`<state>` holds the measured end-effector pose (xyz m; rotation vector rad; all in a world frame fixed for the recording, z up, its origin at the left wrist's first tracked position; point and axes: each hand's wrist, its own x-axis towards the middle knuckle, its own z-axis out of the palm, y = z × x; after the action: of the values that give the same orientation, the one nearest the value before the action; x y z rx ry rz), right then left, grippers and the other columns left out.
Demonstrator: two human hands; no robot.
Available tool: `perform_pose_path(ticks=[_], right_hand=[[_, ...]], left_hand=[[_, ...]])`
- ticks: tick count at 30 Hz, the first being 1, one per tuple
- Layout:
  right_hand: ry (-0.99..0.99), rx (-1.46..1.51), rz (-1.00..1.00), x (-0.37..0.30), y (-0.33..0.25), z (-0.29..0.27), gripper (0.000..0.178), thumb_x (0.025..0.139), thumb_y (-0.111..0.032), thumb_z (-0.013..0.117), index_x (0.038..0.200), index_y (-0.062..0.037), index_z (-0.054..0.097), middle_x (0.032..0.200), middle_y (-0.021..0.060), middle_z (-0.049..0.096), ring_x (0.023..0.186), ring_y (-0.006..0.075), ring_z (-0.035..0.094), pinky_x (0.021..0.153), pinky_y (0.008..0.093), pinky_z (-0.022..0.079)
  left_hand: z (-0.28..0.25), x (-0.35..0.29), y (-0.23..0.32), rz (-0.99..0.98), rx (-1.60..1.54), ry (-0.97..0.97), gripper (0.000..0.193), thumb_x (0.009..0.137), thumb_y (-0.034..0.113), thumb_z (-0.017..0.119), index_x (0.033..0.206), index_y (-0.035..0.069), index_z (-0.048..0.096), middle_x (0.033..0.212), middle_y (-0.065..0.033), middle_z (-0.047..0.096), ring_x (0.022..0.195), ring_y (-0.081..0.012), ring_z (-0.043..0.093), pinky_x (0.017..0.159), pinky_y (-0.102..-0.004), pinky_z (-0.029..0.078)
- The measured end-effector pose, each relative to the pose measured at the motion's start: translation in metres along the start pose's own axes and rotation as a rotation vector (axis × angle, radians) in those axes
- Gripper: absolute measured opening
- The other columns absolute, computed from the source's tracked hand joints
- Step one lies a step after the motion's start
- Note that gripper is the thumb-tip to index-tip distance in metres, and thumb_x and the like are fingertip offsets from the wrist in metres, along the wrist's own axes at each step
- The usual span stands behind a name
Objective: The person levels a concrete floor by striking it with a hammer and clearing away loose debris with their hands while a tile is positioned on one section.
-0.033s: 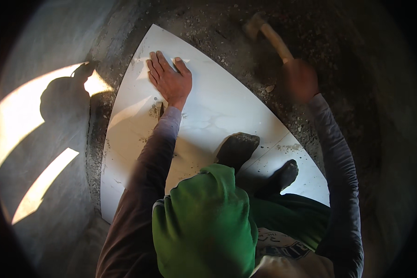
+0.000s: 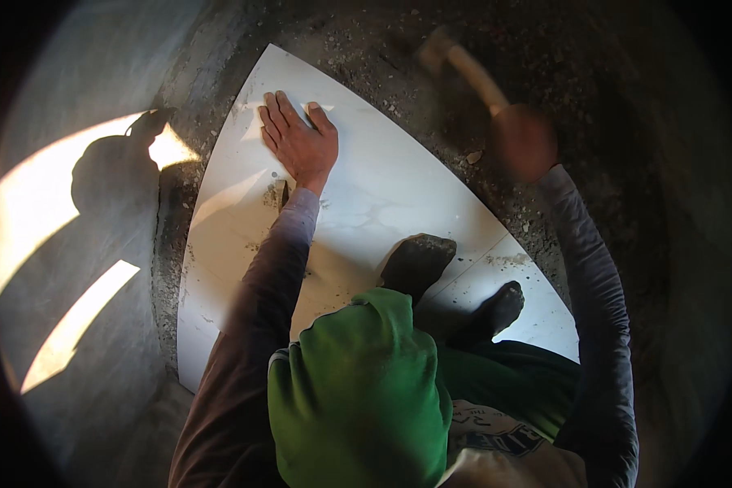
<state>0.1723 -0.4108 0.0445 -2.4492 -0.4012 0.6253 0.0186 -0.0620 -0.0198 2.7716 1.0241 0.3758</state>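
My left hand (image 2: 302, 148) lies flat with its fingers spread on a large white tile (image 2: 390, 191) with faint grey veins. To the right, over the dark ground, my right hand (image 2: 525, 144) is closed around the pale wooden handle of a hammer (image 2: 478, 81). Motion blurs that hand and the hammer's head, which points up and left, beyond the tile's edge. Beside my left wrist a short dark strip (image 2: 282, 193) shows on the tile, partly hidden by my sleeve. Grit is scattered around it.
My dark-covered feet (image 2: 419, 262) rest on the tile, near a thin joint line. Rough, gravelly ground (image 2: 415, 106) borders the tile. A grey wall (image 2: 106, 325) with sunlit patches and a shadow stands on the left. Green cloth (image 2: 358, 390) covers the lower middle.
The hammer and my right hand have shifted slightly to the left. My left hand stays in place on the tile.
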Motion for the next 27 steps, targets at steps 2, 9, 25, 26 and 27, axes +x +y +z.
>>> perform_pose_path(ticks=[2, 9, 25, 26, 27], right_hand=[[-0.095, 0.044, 0.006, 0.0, -0.022, 0.011, 0.062, 0.107, -0.059, 0.06, 0.107, 0.0021, 0.072, 0.093, 0.033, 0.072, 0.091, 0.0511, 0.074, 0.075, 0.0524, 0.057], [0.035, -0.035, -0.158, 0.049, -0.026, 0.056, 0.06, 0.107, -0.057, 0.06, 0.104, 0.0018, 0.072, 0.088, 0.0307, 0.072, 0.085, 0.0502, 0.072, 0.075, 0.0531, 0.056], [0.158, 0.067, -0.049, 0.121, -0.104, 0.069, 0.067, 0.107, -0.063, 0.055, 0.108, 0.0004, 0.074, 0.099, 0.0318, 0.075, 0.097, 0.0507, 0.073, 0.084, 0.0529, 0.058], [0.164, 0.068, -0.046, 0.123, -0.109, 0.072, 0.067, 0.107, -0.063, 0.055, 0.108, 0.0004, 0.074, 0.099, 0.0318, 0.075, 0.097, 0.0507, 0.073, 0.084, 0.0529, 0.058], [0.081, 0.054, -0.109, 0.125, -0.118, 0.08, 0.067, 0.106, -0.063, 0.055, 0.108, 0.0007, 0.074, 0.101, 0.0313, 0.075, 0.099, 0.0503, 0.073, 0.086, 0.053, 0.058]], left_hand=[[0.001, -0.005, -0.006, 0.0, 0.009, 0.0, 0.071, 0.109, 0.042, 0.05, 0.162, -0.004, 0.041, 0.173, -0.0235, 0.035, 0.162, -0.0438, 0.027, 0.132, -0.0577, 0.02], [-0.001, -0.002, 0.001, 0.004, 0.002, 0.002, 0.07, 0.109, 0.041, 0.05, 0.162, -0.005, 0.042, 0.172, -0.0237, 0.037, 0.163, -0.0437, 0.026, 0.131, -0.0581, 0.02], [-0.004, 0.002, 0.001, 0.011, 0.038, -0.005, 0.071, 0.107, 0.039, 0.052, 0.161, -0.005, 0.042, 0.171, -0.0251, 0.036, 0.161, -0.0447, 0.028, 0.13, -0.059, 0.021], [-0.003, 0.003, 0.001, 0.017, 0.036, -0.005, 0.071, 0.107, 0.039, 0.052, 0.161, -0.005, 0.042, 0.171, -0.0251, 0.036, 0.161, -0.0447, 0.028, 0.13, -0.059, 0.021], [-0.004, 0.002, 0.001, 0.017, 0.035, 0.0, 0.071, 0.107, 0.039, 0.052, 0.161, -0.005, 0.042, 0.171, -0.0248, 0.036, 0.161, -0.0446, 0.028, 0.13, -0.0589, 0.021]])
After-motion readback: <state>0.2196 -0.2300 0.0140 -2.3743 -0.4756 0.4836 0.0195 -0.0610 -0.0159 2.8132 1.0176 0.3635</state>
